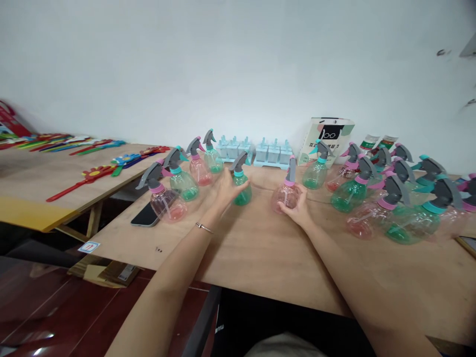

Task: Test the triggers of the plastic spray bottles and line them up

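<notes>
My left hand (225, 191) is around the left side of a clear green spray bottle (243, 195), thumb across the front just under its teal collar. My right hand (300, 210) grips a clear pink spray bottle (285, 197), with the thumb over its lower front and the fingers along its right side. Both bottles are upright, with grey trigger heads and a little coloured liquid low inside. Left of my left hand, several more pink and green spray bottles (184, 184) form a slanting row. To the right of my right hand stands a larger cluster of spray bottles (348, 196).
A dark phone (146, 215) lies behind the nearest left bottle. Pale blue popsicle molds (273, 152) and a printed box (325, 140) stand by the wall. Colourful hand-shaped clappers (97, 173) lie on the left table (33, 191). A gap separates the two tables.
</notes>
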The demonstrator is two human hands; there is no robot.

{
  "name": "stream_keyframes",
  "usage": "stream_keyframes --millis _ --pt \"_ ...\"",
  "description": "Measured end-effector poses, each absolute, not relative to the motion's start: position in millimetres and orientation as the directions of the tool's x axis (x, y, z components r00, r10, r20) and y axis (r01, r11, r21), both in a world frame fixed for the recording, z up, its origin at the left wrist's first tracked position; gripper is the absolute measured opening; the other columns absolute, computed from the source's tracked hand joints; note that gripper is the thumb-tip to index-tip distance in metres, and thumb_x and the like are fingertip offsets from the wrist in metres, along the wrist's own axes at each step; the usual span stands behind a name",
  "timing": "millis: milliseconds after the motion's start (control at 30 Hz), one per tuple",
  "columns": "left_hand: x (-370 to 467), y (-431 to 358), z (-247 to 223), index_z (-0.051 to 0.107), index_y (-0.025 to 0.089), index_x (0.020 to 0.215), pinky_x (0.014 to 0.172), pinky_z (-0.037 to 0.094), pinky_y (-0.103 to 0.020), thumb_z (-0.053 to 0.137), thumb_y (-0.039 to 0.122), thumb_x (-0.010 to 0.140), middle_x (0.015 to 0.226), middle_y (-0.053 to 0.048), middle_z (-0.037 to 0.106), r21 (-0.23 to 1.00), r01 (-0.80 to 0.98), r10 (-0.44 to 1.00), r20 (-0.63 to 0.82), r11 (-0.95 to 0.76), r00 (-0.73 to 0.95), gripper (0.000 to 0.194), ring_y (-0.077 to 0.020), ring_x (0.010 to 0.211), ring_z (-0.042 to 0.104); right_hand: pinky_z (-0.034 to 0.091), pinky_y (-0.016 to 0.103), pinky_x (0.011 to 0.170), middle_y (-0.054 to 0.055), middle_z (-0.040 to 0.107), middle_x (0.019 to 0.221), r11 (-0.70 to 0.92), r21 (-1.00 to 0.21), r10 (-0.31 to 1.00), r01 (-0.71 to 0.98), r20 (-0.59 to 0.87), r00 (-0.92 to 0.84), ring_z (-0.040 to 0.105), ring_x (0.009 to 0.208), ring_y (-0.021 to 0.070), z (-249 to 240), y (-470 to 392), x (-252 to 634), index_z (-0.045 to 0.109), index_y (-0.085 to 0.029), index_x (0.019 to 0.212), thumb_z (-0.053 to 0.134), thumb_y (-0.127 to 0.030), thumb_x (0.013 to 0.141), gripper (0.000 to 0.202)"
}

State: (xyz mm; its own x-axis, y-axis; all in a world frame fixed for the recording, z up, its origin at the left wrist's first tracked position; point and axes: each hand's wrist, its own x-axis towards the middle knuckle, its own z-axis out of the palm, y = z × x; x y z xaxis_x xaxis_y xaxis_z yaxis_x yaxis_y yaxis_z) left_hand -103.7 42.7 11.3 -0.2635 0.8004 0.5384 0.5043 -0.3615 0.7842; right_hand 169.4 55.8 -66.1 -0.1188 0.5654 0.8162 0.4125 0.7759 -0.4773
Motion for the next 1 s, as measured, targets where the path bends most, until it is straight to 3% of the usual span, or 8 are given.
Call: stream_keyframes --millis 100,200,367,567,700,800,933,1000 --pt "-111.1 51.9 14.7 0.052 0.019 0.104 0.097 0.042 -0.044 0.081 0.052 0.068 0.105 -0.014 0.065 0.656 0.735 0.778 0.548 -0.171 -0.308 0.057 -0.0340 0.112 0.059 0.042 0.056 0.114 0.014 0.043 0.131 0.781 -0.472 0.557 0.409 0.823 -0.111 0.048 0.132 0.0303 -66.4 56.3 169.1 0.030 -0.023 0.134 0.074 -0.040 0.075 0.076" --pt "-119.4 80.7 29.2 0.055 0.016 0.109 0.101 0.041 -0.046 0.078 0.053 0.073 0.123 -0.021 0.060 0.529 0.848 0.756 0.550 0.015 -0.356 0.057 -0.0375 0.124 0.054 0.042 0.056 0.114 0.014 0.041 0.133 0.785 -0.472 0.557 0.402 0.821 -0.122 0.047 0.133 0.0303 -67.3 56.9 169.3 0.028 -0.024 0.136 0.074 -0.039 0.075 0.077" --pt "-128.0 128.1 50.0 0.052 0.015 0.121 0.091 0.048 -0.047 0.075 0.057 0.076 0.111 -0.022 0.066 0.552 0.813 0.815 0.377 0.185 -0.441 0.065 -0.0388 0.111 0.062 0.041 0.056 0.115 0.015 0.040 0.136 0.792 -0.476 0.556 0.382 0.821 -0.128 0.046 0.135 0.0309 -69.3 57.8 169.1 0.028 -0.025 0.136 0.074 -0.039 0.076 0.078" --pt "-131.0 148.1 55.7 0.049 0.011 0.112 0.087 0.048 -0.038 0.075 0.053 0.080 0.096 -0.016 0.067 0.581 0.794 0.806 0.377 0.177 -0.456 0.059 -0.0327 0.112 0.062 0.040 0.057 0.115 0.016 0.040 0.136 0.781 -0.490 0.569 0.388 0.814 -0.118 0.045 0.136 0.0313 -69.1 56.2 166.2 0.027 -0.024 0.137 0.074 -0.039 0.076 0.078" --pt "-135.5 167.7 56.3 0.050 0.010 0.117 0.088 0.049 -0.045 0.081 0.049 0.073 0.108 -0.023 0.067 0.596 0.779 0.797 0.366 0.197 -0.481 0.066 -0.0398 0.114 0.062 0.043 0.054 0.114 0.015 0.042 0.134 0.788 -0.483 0.557 0.381 0.824 -0.107 0.046 0.134 0.0300 -67.4 52.1 164.0 0.029 -0.024 0.137 0.074 -0.038 0.077 0.076" --pt "-137.8 178.8 54.3 0.049 0.010 0.117 0.090 0.048 -0.043 0.082 0.047 0.073 0.108 -0.024 0.067 0.608 0.776 0.804 0.369 0.171 -0.466 0.067 -0.0392 0.116 0.062 0.044 0.054 0.114 0.014 0.042 0.134 0.775 -0.503 0.582 0.383 0.804 -0.122 0.047 0.134 0.0295 -66.4 50.4 163.4 0.028 -0.024 0.137 0.073 -0.039 0.077 0.077" --pt "-132.8 172.9 47.8 0.044 0.010 0.128 0.092 0.047 -0.048 0.084 0.043 0.072 0.109 -0.022 0.067 0.718 0.691 0.782 0.384 0.081 -0.491 0.076 -0.0399 0.115 0.061 0.042 0.055 0.115 0.015 0.042 0.136 0.769 -0.513 0.590 0.382 0.800 -0.113 0.045 0.137 0.0302 -66.6 51.4 163.7 0.028 -0.024 0.136 0.073 -0.040 0.076 0.077" --pt "-123.3 160.1 43.2 0.042 0.012 0.132 0.094 0.046 -0.049 0.076 0.044 0.081 0.107 -0.019 0.067 0.785 0.618 0.767 0.423 -0.044 -0.483 0.069 -0.0369 0.113 0.062 0.042 0.055 0.115 0.015 0.042 0.136 0.774 -0.501 0.577 0.386 0.810 -0.106 0.046 0.136 0.0301 -67.1 51.8 162.8 0.029 -0.023 0.136 0.073 -0.040 0.076 0.077"
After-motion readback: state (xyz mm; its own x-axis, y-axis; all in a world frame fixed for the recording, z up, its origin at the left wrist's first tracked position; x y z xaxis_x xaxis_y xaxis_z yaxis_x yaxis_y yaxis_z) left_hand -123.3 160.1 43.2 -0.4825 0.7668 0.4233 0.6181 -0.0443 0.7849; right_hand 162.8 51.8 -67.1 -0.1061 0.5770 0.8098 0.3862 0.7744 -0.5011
